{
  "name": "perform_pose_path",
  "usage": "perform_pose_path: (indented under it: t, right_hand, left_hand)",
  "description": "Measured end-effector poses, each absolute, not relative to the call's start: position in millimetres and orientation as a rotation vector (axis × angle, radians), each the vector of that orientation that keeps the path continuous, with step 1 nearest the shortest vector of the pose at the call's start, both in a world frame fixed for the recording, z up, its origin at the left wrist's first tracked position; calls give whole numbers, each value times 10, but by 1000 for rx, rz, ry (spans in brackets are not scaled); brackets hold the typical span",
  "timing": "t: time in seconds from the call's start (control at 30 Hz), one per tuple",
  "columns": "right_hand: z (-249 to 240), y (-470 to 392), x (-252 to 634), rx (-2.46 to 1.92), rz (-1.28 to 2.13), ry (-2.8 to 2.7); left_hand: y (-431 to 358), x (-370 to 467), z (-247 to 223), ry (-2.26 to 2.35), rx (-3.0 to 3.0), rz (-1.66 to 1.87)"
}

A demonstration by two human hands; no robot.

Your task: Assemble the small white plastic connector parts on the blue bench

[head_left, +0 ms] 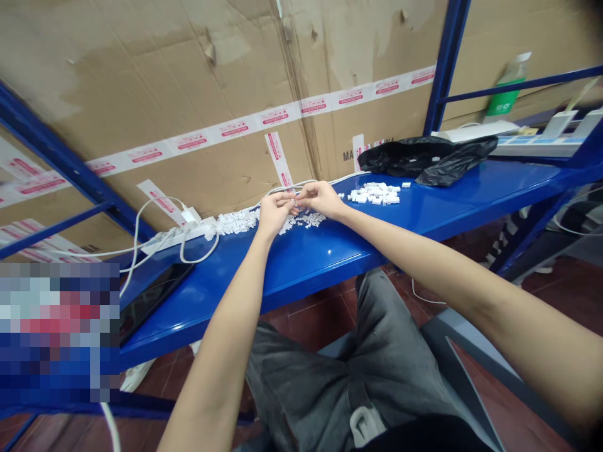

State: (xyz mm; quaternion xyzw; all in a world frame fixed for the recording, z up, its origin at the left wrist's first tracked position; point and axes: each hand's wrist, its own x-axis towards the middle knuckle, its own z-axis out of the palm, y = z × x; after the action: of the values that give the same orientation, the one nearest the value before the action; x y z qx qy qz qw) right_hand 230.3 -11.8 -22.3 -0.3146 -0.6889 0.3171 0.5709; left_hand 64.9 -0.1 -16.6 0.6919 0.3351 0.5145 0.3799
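My left hand (274,213) and my right hand (322,198) meet fingertip to fingertip above the blue shelf, both in a pinch. Whatever lies between the fingers is too small and too hidden to name. Just under the hands is a spread of tiny white pieces (311,219). A larger heap of small white plastic parts (235,222) lies left of my left hand. To the right of my right hand sits a pile of bigger white block-like parts (374,193).
A white power strip (176,236) with plugs and cables stands at the left, near a dark flat tablet-like device (155,295). On the right are a crumpled black plastic bag (424,157) and a green-labelled bottle (506,91). Cardboard (226,69) backs the blue shelf (330,254).
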Motion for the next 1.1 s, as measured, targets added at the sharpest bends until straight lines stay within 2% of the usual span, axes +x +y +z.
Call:
perform_pose_path:
  t: [1.1]
  right_hand:
    - [-258,-100,2291,-797,643,-1647]
  left_hand:
    - [-12,645,-156,872,1754,1318]
